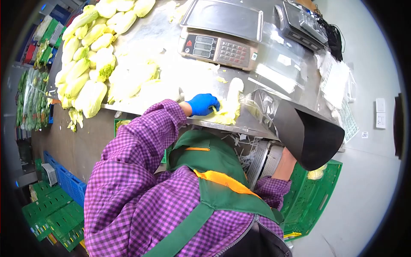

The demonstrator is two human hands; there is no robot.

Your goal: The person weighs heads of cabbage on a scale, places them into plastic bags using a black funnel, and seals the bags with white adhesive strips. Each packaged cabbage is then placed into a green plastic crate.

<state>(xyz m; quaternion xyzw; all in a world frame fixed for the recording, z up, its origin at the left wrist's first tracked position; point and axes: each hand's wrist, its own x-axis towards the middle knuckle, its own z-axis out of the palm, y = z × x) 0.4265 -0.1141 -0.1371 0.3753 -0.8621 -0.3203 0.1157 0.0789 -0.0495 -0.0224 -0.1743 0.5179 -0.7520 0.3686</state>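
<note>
My left hand [203,104], in a blue glove, is closed at the table's front edge, its fingertips on pale yellow cabbage leaves [224,115]. Just right of it stands a white and yellow piece of cabbage [234,92]. My right forearm [283,166] reaches up below the table edge; a large black curved object [306,132] hides the hand and whatever it may hold. Clear crinkled plastic [260,105] lies between the cabbage and the black object. Many napa cabbages [92,55] are heaped on the table's left, with loose leaves [150,70] nearer the middle.
A weighing scale [220,45] stands at the back of the metal table [171,30]. Behind it on the right is a dark keypad device [302,25] with cables. Green crates [299,199] are on the floor at right and lower left. A blue crate [68,180] stands left.
</note>
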